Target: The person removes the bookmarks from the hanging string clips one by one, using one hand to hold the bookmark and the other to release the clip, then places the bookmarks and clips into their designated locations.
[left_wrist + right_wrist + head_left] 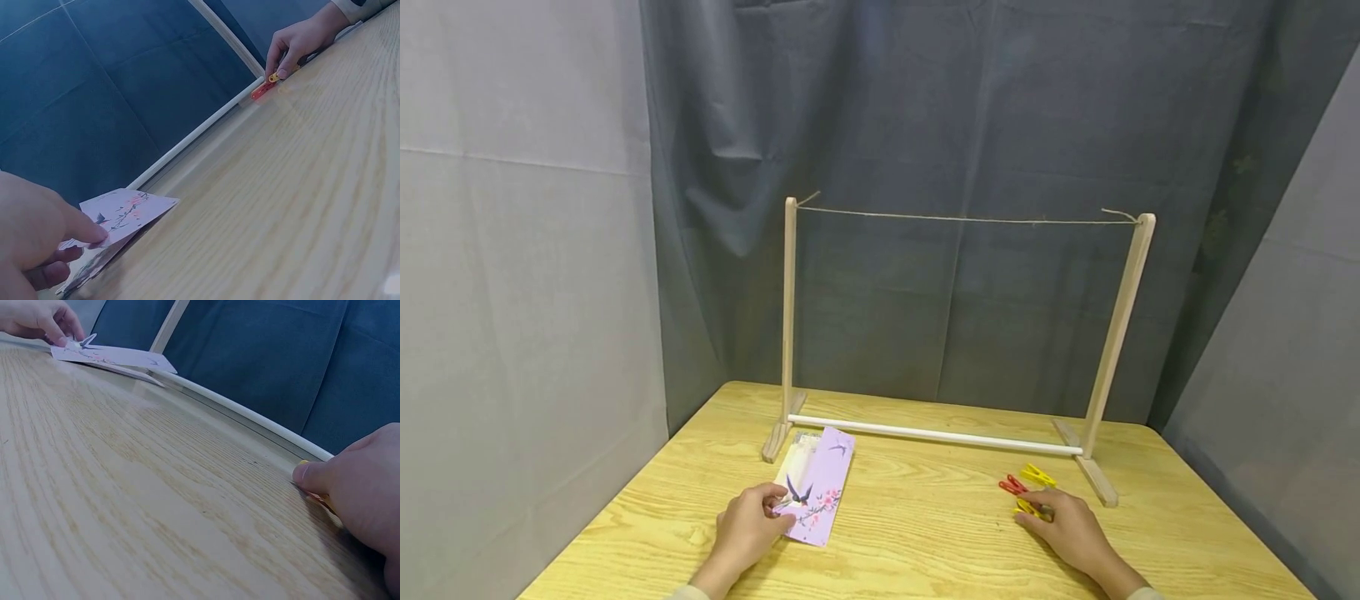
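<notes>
My left hand (751, 525) pinches a lilac card (829, 492) printed with a swallow and pink blossoms, thumb on top. One edge of it is raised off the table in the left wrist view. Beneath lies another, cream-coloured card (795, 464), mostly covered. Over on the right, my right hand (1070, 528) pinches a yellow clothespin (274, 77) between thumb and fingers, low over the table; the fingers hide part of it. Just beyond those fingertips lie a red clothespin (1012, 485) and another yellow clothespin (1038, 476). Whether more red ones overlap there, I cannot tell.
A wooden frame stands at the back of the table (917, 533), with a left post (789, 308), a right post (1120, 333) and a white bottom bar (932, 434). Thin twine (925, 217) runs between the post tops. Dark grey cloth (940, 108) hangs behind.
</notes>
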